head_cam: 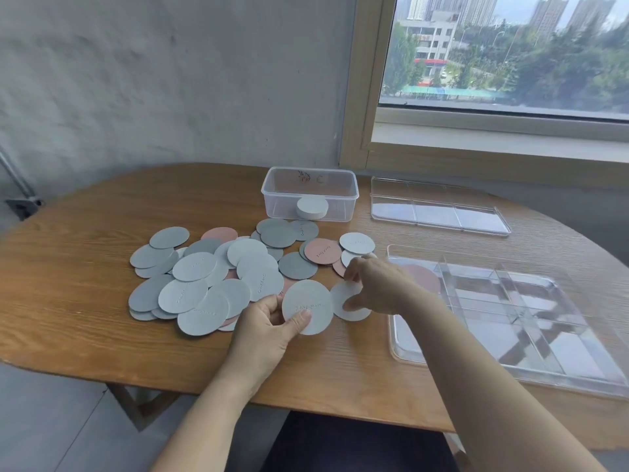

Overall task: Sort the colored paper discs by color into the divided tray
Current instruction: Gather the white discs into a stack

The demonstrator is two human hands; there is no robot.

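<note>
Here, the left hand (269, 330) pinched a pale disc (308, 299) by its edge. The right hand (381, 287) pinched a white disc (357, 314) near the tray (425, 338).

Pile of discs (218, 277) lies centre-left on the table (85, 318); box (309, 194) behind it holds a stack (312, 208); divided tray (544, 352) lower right; second tray (439, 212) upper right.

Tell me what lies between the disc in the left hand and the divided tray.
The right hand, pinching a white disc, and its forearm cross the path from the held disc in the left hand to the divided tray. Nothing else visible does.
</note>
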